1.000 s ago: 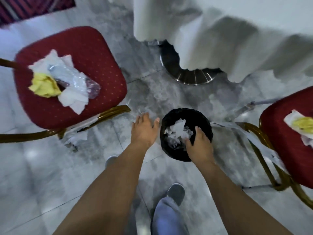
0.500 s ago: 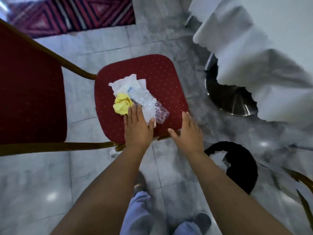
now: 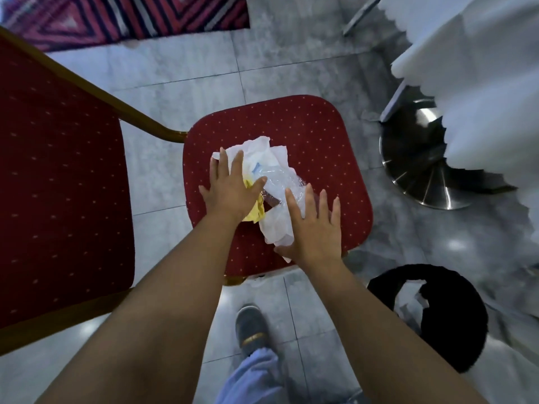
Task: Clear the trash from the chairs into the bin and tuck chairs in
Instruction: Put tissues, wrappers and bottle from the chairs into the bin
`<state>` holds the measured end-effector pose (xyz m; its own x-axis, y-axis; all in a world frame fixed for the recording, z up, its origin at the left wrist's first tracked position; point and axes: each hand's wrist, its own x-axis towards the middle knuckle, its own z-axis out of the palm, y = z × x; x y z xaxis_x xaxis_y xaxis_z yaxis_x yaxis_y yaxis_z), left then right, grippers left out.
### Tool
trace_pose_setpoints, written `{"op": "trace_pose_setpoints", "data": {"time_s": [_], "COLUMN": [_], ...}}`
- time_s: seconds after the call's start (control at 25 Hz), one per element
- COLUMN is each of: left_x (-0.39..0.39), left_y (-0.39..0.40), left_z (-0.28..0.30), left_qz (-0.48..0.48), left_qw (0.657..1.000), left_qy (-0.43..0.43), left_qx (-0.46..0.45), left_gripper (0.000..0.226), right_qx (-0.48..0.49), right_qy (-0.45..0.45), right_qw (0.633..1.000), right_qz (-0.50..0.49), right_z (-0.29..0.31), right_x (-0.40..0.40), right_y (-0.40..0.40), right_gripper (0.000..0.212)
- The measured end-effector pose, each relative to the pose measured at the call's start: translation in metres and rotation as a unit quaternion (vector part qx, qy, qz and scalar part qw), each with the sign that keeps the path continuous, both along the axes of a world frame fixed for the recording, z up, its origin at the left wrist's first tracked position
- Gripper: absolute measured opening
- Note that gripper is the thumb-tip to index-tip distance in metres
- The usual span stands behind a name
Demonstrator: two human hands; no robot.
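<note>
A pile of trash [image 3: 271, 173] lies on the red dotted seat of a chair [image 3: 315, 135]: white paper napkins, a clear crumpled plastic bag, a yellow wad and a dark wrapper. My left hand [image 3: 230, 188] rests flat on the pile's left side, fingers spread over the napkin and the yellow wad. My right hand [image 3: 312, 225] lies on the pile's right side, fingers apart over the plastic and white paper. Neither hand has closed around anything. The black bin [image 3: 449, 316] stands on the floor at the lower right with white paper inside.
The chair's red backrest [image 3: 58, 182] with gold frame fills the left. A table with a white cloth [image 3: 481, 83] and a shiny metal base [image 3: 420, 158] stands at the right. A striped rug [image 3: 116, 18] lies at the top. My shoe [image 3: 250, 330] is on grey tiles below.
I turned from the bin to the left chair. Both hands moved from the bin's rim up onto the trash pile on the seat and now lie on it.
</note>
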<state>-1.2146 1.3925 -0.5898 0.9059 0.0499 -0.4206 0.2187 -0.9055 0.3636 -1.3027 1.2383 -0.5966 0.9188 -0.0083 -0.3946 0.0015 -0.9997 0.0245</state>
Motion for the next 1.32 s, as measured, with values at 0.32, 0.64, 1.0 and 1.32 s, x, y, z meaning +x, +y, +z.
{"op": "trace_pose_setpoints", "data": {"time_s": [0.32, 0.64, 1.0, 1.32], "left_x": [0.042, 0.012, -0.017, -0.033], "left_y": [-0.013, -0.017, -0.052, -0.065], "left_z": [-0.037, -0.034, -0.038, -0.040], "left_qz": [-0.027, 0.052, 0.178, 0.174], "left_qw": [0.997, 0.998, 0.951, 0.930], "left_qy": [0.068, -0.011, -0.001, 0.004], "left_qx": [-0.027, -0.034, -0.252, -0.322], "left_gripper": [0.076, 0.068, 0.052, 0.039], "right_qx": [-0.003, 0.096, 0.260, 0.347], "right_qy": [0.003, -0.038, -0.014, 0.009], "right_qw": [0.998, 0.971, 0.915, 0.871], "right_qz": [-0.064, -0.215, -0.308, -0.347], "right_z": [-0.017, -0.013, -0.011, -0.003], "right_x": [0.026, 0.040, 0.042, 0.022], "right_y": [0.013, 0.012, 0.011, -0.001], "right_gripper": [0.116, 0.076, 0.069, 0.058]}}
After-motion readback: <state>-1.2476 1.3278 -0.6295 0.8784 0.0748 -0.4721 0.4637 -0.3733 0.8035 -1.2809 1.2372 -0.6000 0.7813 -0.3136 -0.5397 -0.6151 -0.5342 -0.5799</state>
